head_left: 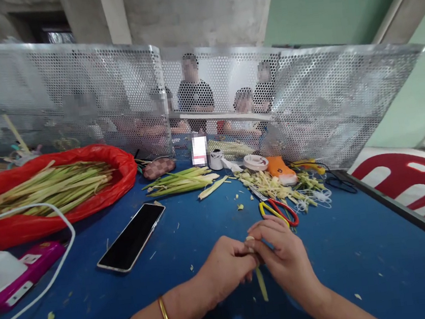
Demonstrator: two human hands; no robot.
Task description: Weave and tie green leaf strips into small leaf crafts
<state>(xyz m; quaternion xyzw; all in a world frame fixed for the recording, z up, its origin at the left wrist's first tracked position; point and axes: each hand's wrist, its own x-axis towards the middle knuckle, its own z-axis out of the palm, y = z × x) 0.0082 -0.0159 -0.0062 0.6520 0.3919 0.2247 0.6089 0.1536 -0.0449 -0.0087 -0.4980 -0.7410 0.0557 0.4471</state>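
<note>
Close together over the blue table (173,287), my left hand (226,265) and my right hand (284,251) pinch a narrow pale green leaf strip (262,284). Its folded upper end shows between the fingertips, and the tail hangs down between the hands. Fingers hide the middle of the strip. Just beyond my right hand lie scissors (288,213) with one red and one yellow handle loop. Behind them spreads a pile of small pale yellow-green folded pieces (263,183), some with white thread (318,197).
A phone (133,237) lies at left, near a red bag (121,165) of long leaves (58,185) and a purple power strip (43,255) with a white cable. Leaf stalks (180,182), tape (256,162) and an orange packet (280,167) line the back. People sit and stand behind a perforated metal screen (217,67).
</note>
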